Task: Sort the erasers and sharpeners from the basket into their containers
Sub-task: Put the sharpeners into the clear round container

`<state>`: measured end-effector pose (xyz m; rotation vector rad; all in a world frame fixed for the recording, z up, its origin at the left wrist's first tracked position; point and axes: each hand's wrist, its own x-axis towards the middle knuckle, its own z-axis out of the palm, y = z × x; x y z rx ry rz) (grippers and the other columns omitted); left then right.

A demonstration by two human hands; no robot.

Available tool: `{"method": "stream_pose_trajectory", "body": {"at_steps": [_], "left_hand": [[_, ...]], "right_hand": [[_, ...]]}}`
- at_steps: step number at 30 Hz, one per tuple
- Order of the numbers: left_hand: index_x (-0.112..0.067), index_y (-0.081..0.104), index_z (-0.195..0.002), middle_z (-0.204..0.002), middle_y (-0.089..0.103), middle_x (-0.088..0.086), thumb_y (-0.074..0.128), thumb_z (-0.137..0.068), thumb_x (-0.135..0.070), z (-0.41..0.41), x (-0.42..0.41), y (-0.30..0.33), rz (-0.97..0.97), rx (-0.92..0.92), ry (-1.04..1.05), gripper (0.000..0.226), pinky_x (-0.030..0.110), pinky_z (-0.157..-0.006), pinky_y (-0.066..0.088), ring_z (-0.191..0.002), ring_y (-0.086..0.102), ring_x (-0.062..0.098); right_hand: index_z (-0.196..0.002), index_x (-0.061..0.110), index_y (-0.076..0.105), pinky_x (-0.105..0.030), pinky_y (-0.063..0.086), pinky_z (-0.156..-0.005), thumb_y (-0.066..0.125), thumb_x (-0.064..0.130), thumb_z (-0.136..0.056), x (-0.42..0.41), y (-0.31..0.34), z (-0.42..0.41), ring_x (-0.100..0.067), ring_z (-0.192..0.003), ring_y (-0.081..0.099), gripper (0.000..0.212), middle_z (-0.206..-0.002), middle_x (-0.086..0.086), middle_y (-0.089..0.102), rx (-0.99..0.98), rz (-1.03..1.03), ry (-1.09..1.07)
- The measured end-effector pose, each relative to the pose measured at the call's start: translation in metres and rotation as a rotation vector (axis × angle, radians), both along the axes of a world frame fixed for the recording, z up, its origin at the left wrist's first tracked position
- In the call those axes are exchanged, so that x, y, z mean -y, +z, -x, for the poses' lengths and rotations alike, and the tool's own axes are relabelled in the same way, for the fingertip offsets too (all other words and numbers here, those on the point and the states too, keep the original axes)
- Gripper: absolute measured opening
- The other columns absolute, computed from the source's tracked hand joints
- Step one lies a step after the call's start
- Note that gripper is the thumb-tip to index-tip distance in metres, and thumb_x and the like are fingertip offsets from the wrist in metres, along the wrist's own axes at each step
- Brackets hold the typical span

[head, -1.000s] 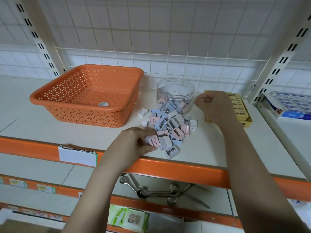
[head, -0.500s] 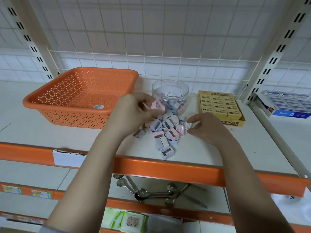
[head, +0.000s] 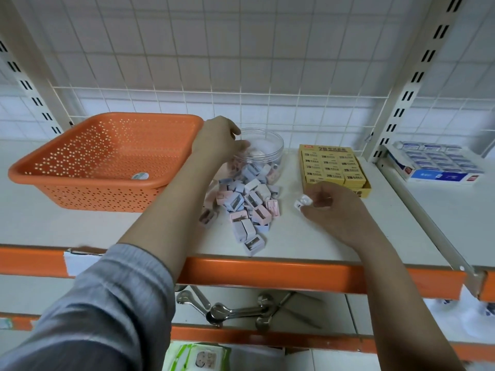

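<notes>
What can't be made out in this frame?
- Head view: what the left hand holds over the jar, if anything; its own knuckles hide the fingers.
- The basket floor near its front wall, hidden by that wall.
- The small white item pinched by the right hand: too blurred to identify.

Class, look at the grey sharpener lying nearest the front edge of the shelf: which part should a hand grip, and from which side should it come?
Grip the grey sharpener across its two flat long sides, coming from above and the shelf's front edge. It lies at the pile's tip with its blade face up; its front and right sides look clear, so a thumb and finger probably fit without disturbing neighbours.
</notes>
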<state>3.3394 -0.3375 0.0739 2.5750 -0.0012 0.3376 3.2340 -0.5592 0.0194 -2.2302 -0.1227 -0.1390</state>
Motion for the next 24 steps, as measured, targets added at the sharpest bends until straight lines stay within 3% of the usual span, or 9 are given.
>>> {"method": "stream_pose_trajectory", "body": {"at_steps": [6, 10, 15, 20, 24], "left_hand": [[-0.012, 0.068, -0.109, -0.105, 0.069, 0.002, 0.06, -0.09, -0.028, 0.053, -0.003, -0.009, 0.107, 0.193, 0.011, 0.026, 0.02, -0.077, 0.045, -0.081, 0.057, 0.007], [-0.013, 0.072, -0.101, -0.095, 0.071, 0.001, 0.061, -0.088, -0.02, 0.102, -0.008, -0.028, 0.172, 0.248, 0.026, 0.018, 0.026, -0.077, 0.051, -0.078, 0.062, 0.011], [-0.014, 0.074, -0.096, -0.09, 0.07, 0.004, 0.066, -0.084, -0.019, 0.134, -0.023, -0.056, 0.117, 0.229, 0.092, 0.015, 0.021, -0.068, 0.039, -0.079, 0.063, 0.02], [-0.016, 0.073, -0.099, -0.091, 0.066, 0.006, 0.071, -0.081, -0.028, 0.143, -0.035, -0.075, 0.078, 0.189, 0.158, 0.022, 0.018, -0.067, 0.033, -0.08, 0.061, 0.023], [-0.021, 0.068, -0.111, -0.104, 0.064, 0.005, 0.063, -0.082, -0.047, 0.147, -0.038, -0.078, 0.011, 0.082, 0.171, 0.039, 0.025, -0.075, 0.038, -0.093, 0.058, 0.024]], "right_hand": [[-0.085, 0.024, 0.062, -0.013, 0.04, -0.064, 0.071, 0.018, -0.08, -0.011, 0.016, -0.017, -0.014, -0.078, 0.06, 0.012, -0.082, 0.005, 0.062, 0.126, -0.057, -0.057], [-0.091, 0.023, 0.062, -0.021, 0.045, -0.068, 0.07, 0.019, -0.081, -0.028, 0.036, -0.044, -0.009, -0.074, 0.058, 0.013, -0.078, 0.013, 0.058, 0.195, -0.029, -0.04], [-0.097, 0.016, 0.064, -0.009, 0.038, -0.06, 0.069, 0.018, -0.081, -0.051, 0.059, -0.089, -0.007, -0.072, 0.054, 0.017, -0.081, 0.005, 0.058, 0.207, -0.003, 0.001], [-0.107, 0.009, 0.065, -0.02, 0.04, -0.059, 0.065, 0.015, -0.082, -0.063, 0.068, -0.116, -0.011, -0.083, 0.052, 0.026, -0.097, -0.004, 0.057, 0.204, 0.076, -0.016], [-0.098, 0.011, 0.067, -0.018, 0.042, -0.066, 0.063, 0.015, -0.084, -0.06, 0.07, -0.11, -0.011, -0.083, 0.055, 0.015, -0.098, -0.007, 0.066, 0.249, 0.056, -0.012]]}}
